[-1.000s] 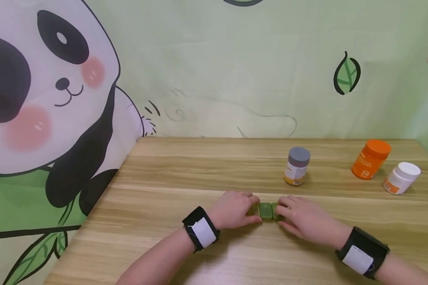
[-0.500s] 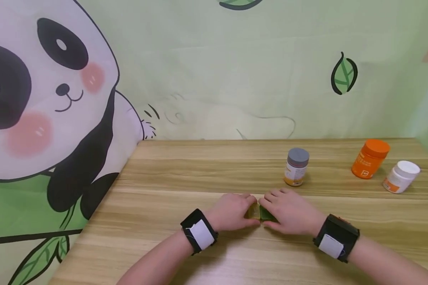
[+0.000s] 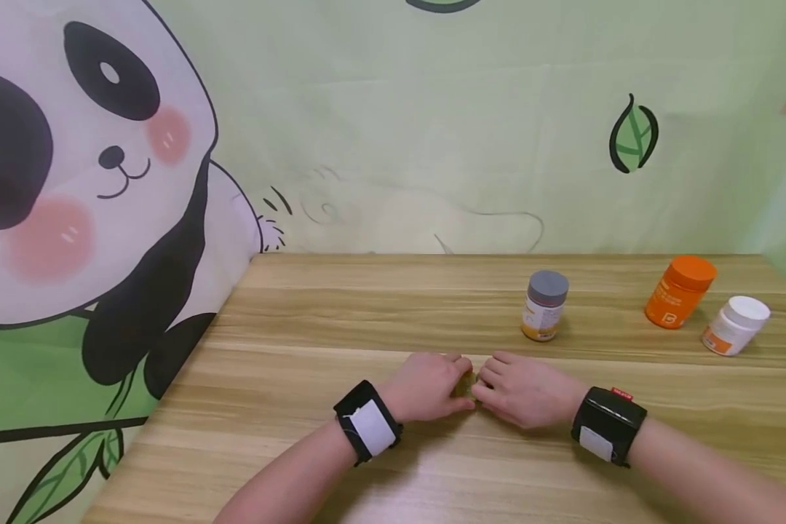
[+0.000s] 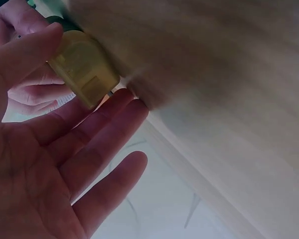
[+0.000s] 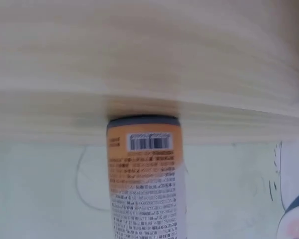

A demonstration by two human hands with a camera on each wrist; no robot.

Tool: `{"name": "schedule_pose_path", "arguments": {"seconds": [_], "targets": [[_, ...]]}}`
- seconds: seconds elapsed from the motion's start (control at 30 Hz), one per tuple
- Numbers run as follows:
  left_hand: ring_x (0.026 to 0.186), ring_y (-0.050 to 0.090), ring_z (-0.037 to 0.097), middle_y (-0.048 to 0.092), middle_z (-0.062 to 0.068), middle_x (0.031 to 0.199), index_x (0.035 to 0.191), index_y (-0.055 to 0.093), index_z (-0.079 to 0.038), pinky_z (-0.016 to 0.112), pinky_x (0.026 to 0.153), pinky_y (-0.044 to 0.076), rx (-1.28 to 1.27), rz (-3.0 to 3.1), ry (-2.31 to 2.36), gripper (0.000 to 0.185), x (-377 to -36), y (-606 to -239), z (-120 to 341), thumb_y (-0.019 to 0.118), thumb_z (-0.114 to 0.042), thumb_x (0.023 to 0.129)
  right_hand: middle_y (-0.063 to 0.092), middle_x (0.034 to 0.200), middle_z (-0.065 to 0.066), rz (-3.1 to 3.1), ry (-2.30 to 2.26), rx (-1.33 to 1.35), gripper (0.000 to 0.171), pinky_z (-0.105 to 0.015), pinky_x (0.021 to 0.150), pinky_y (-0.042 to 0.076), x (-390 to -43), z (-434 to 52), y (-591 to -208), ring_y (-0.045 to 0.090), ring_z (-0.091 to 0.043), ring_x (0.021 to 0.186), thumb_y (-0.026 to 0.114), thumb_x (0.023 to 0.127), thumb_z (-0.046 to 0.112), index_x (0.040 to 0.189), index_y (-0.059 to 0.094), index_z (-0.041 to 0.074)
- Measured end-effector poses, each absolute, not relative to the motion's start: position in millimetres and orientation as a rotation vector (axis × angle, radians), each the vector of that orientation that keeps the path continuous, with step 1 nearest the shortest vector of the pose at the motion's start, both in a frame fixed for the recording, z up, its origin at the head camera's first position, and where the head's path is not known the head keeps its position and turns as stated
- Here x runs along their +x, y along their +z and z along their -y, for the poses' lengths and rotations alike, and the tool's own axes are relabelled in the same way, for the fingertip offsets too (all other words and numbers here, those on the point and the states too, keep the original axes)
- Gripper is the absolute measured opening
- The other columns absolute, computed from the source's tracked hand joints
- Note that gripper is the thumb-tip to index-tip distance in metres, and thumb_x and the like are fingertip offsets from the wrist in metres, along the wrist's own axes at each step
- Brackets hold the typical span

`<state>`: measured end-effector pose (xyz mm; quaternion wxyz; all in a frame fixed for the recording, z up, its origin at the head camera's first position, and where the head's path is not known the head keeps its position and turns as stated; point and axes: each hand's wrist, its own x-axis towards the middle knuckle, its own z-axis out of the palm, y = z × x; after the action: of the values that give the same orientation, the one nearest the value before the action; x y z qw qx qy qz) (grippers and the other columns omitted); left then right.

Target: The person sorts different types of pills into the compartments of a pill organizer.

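Note:
A small pill box [image 4: 89, 67] lies on the table between both hands, with a translucent yellow end and a green part [image 4: 65, 23] behind it. My left hand [image 3: 426, 387] pinches the yellow end between thumb and fingers; in the left wrist view its other fingers extend past the box. On the other side, my right hand [image 3: 529, 389] has its fingers curled over the green part, almost touching the left fingertips. That hand hides most of the green part in the head view. In the right wrist view only a sliver of fingers shows at the right edge.
Behind the right hand stands a grey-capped bottle [image 3: 545, 306], seen close up in the right wrist view. Farther right are an orange bottle [image 3: 681, 291] and a white-capped bottle [image 3: 736, 325]. A panda-print cloth [image 3: 399, 145] hangs behind the wooden table [image 3: 340, 313].
My right hand has moved left along the pill box, covering green compartments that showed earlier, and its fingers have drawn in at the yellow end. The left hand has stayed nearly in place.

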<state>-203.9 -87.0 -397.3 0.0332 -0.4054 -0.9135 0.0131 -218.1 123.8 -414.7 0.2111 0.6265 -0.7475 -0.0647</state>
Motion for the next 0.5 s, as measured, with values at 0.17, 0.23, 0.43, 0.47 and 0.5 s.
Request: {"name": "schedule_pose_path", "arguments": {"seconds": [0.17,0.23,0.43,0.47,0.5], "targets": [[0.058,0.046,0.005,0.050,-0.009,0.074,0.093,0.061,-0.014,0.022,0.050,0.037,-1.231,2.808,0.057,0.036,-203.7,-396.6,87.1,0.069,-0.049,0.087,0.054,0.089,-0.002,2.005,-0.179,1.793,0.016,-0.034,0.084,0.046,-224.0,-124.8,-417.7,0.052,-0.020,0.085,0.038,0.100,0.019,0.096,0.052,0.012],[0.059,0.047,0.004,0.052,-0.009,0.075,0.093,0.061,-0.014,0.022,0.050,0.037,-1.224,2.804,0.055,0.036,-203.9,-396.9,86.8,0.069,-0.049,0.087,0.054,0.090,-0.002,2.001,-0.160,1.793,0.022,-0.034,0.084,0.046,-224.7,-126.2,-419.5,0.052,-0.021,0.085,0.031,0.102,0.018,0.095,0.051,0.011],[0.057,0.046,0.004,0.053,-0.010,0.075,0.093,0.062,-0.015,0.022,0.048,0.035,-1.203,2.801,0.061,0.036,-203.4,-395.6,85.2,0.069,-0.050,0.087,0.051,0.089,-0.003,1.997,-0.133,1.766,0.015,-0.035,0.086,0.045,-224.8,-128.3,-424.0,0.050,-0.021,0.085,0.036,0.097,0.014,0.094,0.050,0.010],[0.057,0.046,0.004,0.053,-0.010,0.074,0.092,0.062,-0.015,0.022,0.048,0.035,-1.200,2.802,0.061,0.036,-203.1,-395.3,85.0,0.069,-0.050,0.087,0.051,0.089,-0.004,1.995,-0.134,1.761,0.018,-0.035,0.086,0.045,-224.7,-128.5,-424.6,0.050,-0.021,0.085,0.033,0.098,0.014,0.093,0.050,0.010],[0.057,0.046,0.004,0.053,-0.010,0.074,0.092,0.062,-0.015,0.022,0.048,0.035,-1.198,2.803,0.062,0.036,-202.8,-395.0,84.9,0.069,-0.050,0.087,0.051,0.089,-0.004,1.992,-0.134,1.756,0.022,-0.035,0.086,0.046,-224.6,-128.7,-425.3,0.050,-0.022,0.084,0.029,0.100,0.014,0.093,0.050,0.010]]}}
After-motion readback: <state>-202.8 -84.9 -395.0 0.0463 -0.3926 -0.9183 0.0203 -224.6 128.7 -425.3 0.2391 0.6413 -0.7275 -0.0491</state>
